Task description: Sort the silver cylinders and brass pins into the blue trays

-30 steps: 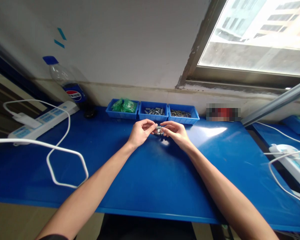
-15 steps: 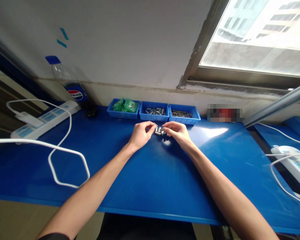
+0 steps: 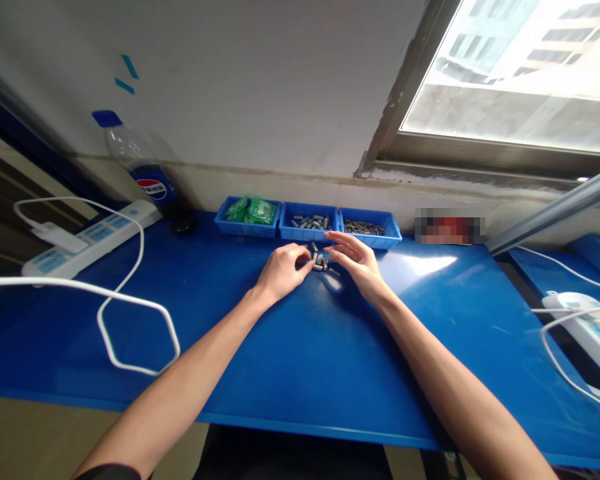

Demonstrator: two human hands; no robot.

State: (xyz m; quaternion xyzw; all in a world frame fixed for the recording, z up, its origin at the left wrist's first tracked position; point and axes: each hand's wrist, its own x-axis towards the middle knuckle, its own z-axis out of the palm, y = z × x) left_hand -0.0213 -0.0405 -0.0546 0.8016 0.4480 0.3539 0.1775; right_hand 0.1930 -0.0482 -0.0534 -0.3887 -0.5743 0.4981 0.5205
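Note:
Several small grey metal cylinders (image 3: 320, 261) lie in a loose heap on the blue table, between my hands. At the heap's left side is my left hand (image 3: 283, 272), its fingers curled and the thumb close to the index finger. Whatever those fingertips hold, if anything, is too small to make out. My right hand (image 3: 359, 265) hovers on the right of the heap, its fingers stretched and apart, with nothing visible in them. Behind the heap, the middle blue bin (image 3: 309, 234) contains more of these cylinders.
The left bin (image 3: 247, 231) carries green plastic packets, the right bin (image 3: 373, 241) thin metal pins or screws. A cola bottle (image 3: 153, 183) and a power strip (image 3: 93, 243) stand at left. A white cable (image 3: 140, 306) loops over the table (image 3: 290, 373).
My right hand has opened, its fingers lifting and spreading away from the heap. My left fingertips have come slightly lower beside the cylinders, and some cylinders have shifted.

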